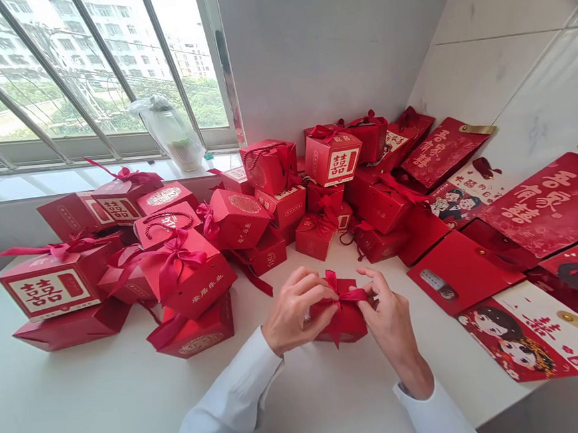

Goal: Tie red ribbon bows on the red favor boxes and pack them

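A small red gift box (345,329) stands on the white table in front of me, with a red ribbon (348,296) gathered in a bow on its top. My left hand (301,309) reaches over the box from the left, its fingers pinching the ribbon near the knot. From the right, my right hand (387,315) has thumb and fingers closed on the bow's right loop. One ribbon tail hangs down the box's front and another part sticks up at the back. The fingers partly cover the knot.
Many red gift boxes with ribbons and cords are piled along the wall, including a large ribboned box (188,271) at left. Flat red bags (558,202) overlap on the right. A plastic bag (169,132) stands on the windowsill (11,185) by the barred window. The white table (108,404) extends toward me.
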{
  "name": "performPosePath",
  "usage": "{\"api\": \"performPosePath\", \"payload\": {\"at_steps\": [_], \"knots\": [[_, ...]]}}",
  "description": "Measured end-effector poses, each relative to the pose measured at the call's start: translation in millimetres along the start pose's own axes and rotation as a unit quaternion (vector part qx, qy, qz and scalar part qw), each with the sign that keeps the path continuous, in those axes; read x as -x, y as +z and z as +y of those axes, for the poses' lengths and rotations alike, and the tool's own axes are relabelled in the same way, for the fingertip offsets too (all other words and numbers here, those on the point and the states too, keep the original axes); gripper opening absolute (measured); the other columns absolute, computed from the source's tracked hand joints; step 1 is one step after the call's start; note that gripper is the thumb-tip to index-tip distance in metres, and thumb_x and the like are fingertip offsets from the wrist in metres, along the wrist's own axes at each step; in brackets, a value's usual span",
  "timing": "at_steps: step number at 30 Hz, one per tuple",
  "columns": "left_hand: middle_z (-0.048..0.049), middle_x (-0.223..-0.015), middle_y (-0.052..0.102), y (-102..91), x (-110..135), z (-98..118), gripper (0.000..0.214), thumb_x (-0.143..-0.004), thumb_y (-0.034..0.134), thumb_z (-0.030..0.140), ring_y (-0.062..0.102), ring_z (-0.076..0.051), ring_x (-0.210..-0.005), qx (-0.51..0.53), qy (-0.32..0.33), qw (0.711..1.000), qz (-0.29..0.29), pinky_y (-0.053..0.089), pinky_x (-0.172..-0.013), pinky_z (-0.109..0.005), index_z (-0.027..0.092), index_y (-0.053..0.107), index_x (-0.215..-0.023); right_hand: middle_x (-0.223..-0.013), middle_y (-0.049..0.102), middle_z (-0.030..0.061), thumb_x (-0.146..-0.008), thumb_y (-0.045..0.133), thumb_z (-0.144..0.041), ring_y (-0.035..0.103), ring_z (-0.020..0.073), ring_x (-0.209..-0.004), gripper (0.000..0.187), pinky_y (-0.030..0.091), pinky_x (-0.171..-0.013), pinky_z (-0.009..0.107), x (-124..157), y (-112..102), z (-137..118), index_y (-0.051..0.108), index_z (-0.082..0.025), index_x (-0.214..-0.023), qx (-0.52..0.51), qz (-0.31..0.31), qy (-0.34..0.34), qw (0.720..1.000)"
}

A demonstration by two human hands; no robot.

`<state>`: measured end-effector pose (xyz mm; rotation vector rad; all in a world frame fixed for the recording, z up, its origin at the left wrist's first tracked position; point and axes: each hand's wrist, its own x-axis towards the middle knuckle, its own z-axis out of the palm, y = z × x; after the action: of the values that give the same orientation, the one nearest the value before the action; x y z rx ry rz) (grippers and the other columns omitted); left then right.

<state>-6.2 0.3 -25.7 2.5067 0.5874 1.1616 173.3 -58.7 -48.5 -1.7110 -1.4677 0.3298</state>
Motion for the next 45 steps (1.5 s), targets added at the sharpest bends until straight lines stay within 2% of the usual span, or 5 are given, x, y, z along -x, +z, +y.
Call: {"api": "performPosePath", "payload": {"at_steps": [5,8,21,29,45], "knots": [[-0.0033,-0.083,0.066,26.1,1,4,0.010,-0.089,0.055,0.022,0.051,-0.018,-0.086,-0.035,-0.078,0.996,0.036,0.051,-0.077,-0.031,0.021,0.064,-0.086,-0.073,0.063,0.0011,-0.086,0.042,-0.031,0.060,0.0167,-0.064,0.032,0.048,-0.062,0.026,2,4,-2,0.056,-0.019,-0.112,0.013,0.005,0.001,1.000],[-0.0024,-0.082,0.066,30.9,3,1,0.012,-0.089,0.055,0.016,0.050,-0.018,-0.088,-0.042,-0.072,0.996,0.022,0.051,-0.077,-0.030,0.020,0.063,-0.081,-0.074,0.063,0.0019,-0.088,0.040,-0.030,0.060,0.0172,-0.066,0.031,0.048,-0.063,0.027,3,5,-1,0.056,-0.019,-0.113,0.015,0.005,0.003,1.000],[-0.0028,-0.080,0.062,13.1,-1,-2,0.018,-0.092,0.049,0.016,0.048,-0.021,-0.097,-0.126,0.014,0.989,-0.074,0.043,-0.086,-0.036,0.019,0.059,-0.079,-0.065,0.057,-0.0027,-0.082,0.042,-0.022,0.054,0.0139,-0.056,0.032,0.044,-0.057,0.023,-1,6,-1,0.055,-0.019,-0.111,-0.030,0.006,0.023,0.999],[-0.0043,-0.080,0.062,13.0,-3,5,0.010,-0.087,0.060,0.026,0.046,-0.019,-0.083,-0.026,-0.108,0.993,0.025,0.049,-0.071,-0.029,0.019,0.065,-0.083,-0.067,0.060,-0.0012,-0.085,0.043,-0.026,0.055,0.0145,-0.055,0.030,0.046,-0.055,0.024,0,5,-2,0.056,-0.020,-0.111,-0.033,0.001,0.024,0.999],[-0.0049,-0.084,0.061,14.6,-2,0,0.008,-0.083,0.062,0.016,0.044,-0.021,-0.093,-0.028,-0.097,0.994,-0.043,0.049,-0.081,-0.035,0.021,0.068,-0.082,-0.061,0.054,-0.0045,-0.084,0.041,-0.023,0.051,0.0134,-0.054,0.035,0.043,-0.057,0.023,-1,6,-2,0.051,-0.018,-0.117,-0.042,-0.007,0.030,0.999]]}}
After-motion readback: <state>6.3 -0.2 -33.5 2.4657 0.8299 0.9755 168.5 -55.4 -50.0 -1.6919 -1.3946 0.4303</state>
